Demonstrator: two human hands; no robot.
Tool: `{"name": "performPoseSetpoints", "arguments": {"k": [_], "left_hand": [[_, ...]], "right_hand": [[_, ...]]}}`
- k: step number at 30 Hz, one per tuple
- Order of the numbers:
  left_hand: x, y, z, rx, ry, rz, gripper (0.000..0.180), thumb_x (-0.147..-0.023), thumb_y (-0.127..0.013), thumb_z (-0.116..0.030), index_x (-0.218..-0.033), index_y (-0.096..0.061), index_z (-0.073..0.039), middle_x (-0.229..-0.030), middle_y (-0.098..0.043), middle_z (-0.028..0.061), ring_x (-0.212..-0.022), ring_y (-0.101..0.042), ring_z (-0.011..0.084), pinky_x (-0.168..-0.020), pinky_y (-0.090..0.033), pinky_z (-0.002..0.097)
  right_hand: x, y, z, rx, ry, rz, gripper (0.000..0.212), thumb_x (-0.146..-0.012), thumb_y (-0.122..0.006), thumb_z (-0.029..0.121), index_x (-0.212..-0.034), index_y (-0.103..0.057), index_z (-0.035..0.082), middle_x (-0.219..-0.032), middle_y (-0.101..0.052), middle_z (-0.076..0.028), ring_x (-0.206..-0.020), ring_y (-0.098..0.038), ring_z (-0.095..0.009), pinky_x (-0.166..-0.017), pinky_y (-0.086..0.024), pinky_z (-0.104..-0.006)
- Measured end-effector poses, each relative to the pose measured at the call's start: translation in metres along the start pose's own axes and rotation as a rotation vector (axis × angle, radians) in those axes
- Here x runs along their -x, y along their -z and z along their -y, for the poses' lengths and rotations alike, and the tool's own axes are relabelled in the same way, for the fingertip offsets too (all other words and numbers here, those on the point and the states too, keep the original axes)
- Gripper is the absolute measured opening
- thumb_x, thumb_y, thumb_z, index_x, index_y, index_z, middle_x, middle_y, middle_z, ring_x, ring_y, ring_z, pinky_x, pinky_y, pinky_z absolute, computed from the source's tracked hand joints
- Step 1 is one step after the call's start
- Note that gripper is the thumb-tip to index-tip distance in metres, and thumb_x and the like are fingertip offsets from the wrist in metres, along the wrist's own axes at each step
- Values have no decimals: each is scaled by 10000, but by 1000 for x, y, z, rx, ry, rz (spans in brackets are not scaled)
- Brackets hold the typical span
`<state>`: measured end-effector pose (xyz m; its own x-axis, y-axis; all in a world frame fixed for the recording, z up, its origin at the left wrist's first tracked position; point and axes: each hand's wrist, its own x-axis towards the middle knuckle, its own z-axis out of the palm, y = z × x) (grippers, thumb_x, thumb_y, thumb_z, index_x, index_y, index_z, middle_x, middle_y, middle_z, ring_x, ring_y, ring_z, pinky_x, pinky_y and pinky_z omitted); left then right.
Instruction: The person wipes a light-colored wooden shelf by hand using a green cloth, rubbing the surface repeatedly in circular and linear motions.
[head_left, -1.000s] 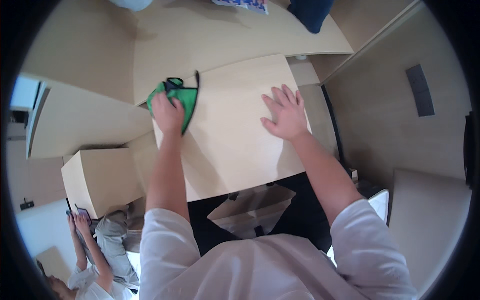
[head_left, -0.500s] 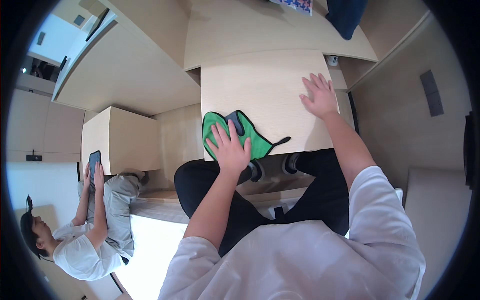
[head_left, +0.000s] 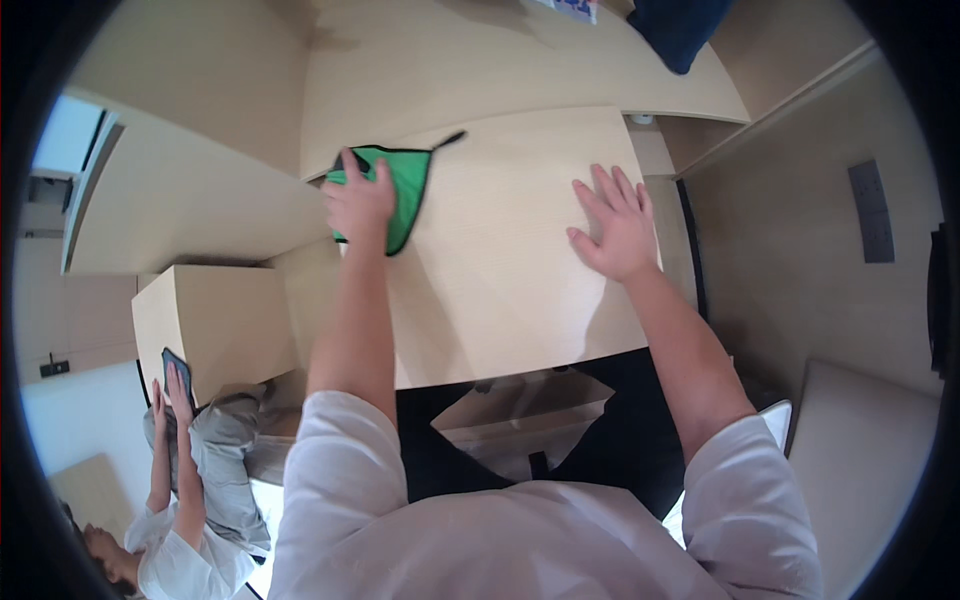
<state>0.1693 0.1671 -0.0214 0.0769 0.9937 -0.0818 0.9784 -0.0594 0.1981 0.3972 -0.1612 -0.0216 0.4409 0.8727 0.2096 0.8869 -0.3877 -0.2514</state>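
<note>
A green cloth with black edging lies on the far left corner of a light wood tabletop. Its black hanging loop points to the far right. My left hand presses down on the cloth with its fingers spread, covering its left part; a dark patch shows by the fingertips. Toward the right edge of the tabletop, my right hand rests palm down on the bare wood, fingers stretched and apart, holding nothing.
At the left, another person sits with both hands near a dark cloth against a wooden box unit. A wooden ledge borders the far side, with dark blue fabric on it. A wood panel wall stands right.
My left hand and the cloth have moved from the near left edge to the far left corner, and the cloth has turned. My right hand stays near the right edge. The view has shifted.
</note>
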Motion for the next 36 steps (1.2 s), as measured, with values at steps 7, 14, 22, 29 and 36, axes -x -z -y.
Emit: {"name": "performPoseSetpoints", "arguments": {"k": [7,14,22,29,36], "left_hand": [[-114,-18,30,49,5,-64,726,-1050,-450,-628,-1686,-382,-286,-1416,-649,311,-1296,-641,483,-1082,-533,581],[-35,-8,26,6,15,-37,705,-1066,-422,-646,-1706,-327,-364,-1379,-617,301,-1219,-671,476,-1014,-550,590],[120,17,101,-8,-7,-68,768,-1037,-523,-621,-1711,-333,-306,-1190,-631,275,-1042,-688,459,-886,-574,561],[230,16,171,42,-82,-160,804,-979,-657,-510,-1681,-416,-201,-1052,-614,256,-959,-661,447,-808,-556,523],[224,-3,153,-206,-253,-220,907,-1011,-596,-558,-1733,-249,-131,-1463,-492,421,-1307,-552,557,-1101,-456,606]], "right_hand": [[-7,3,12,-35,1,54,714,-900,-721,516,-1547,-607,234,-1705,-439,-120,-1615,-310,-389,-1301,-194,-657],[-4,9,9,-14,-33,115,722,-920,-704,518,-1576,-575,245,-1730,-410,-102,-1640,-264,-367,-1320,-165,-635],[-8,4,12,77,-41,123,734,-937,-689,520,-1607,-540,259,-1740,-398,-103,-1643,-267,-358,-1329,-155,-613],[-6,3,13,77,-25,96,715,-961,-682,487,-1622,-523,266,-1751,-380,-88,-1645,-267,-333,-1339,-181,-571],[-1,0,8,84,-23,88,711,-954,-681,489,-1611,-533,260,-1735,-405,-96,-1635,-286,-341,-1327,-193,-585]]}}
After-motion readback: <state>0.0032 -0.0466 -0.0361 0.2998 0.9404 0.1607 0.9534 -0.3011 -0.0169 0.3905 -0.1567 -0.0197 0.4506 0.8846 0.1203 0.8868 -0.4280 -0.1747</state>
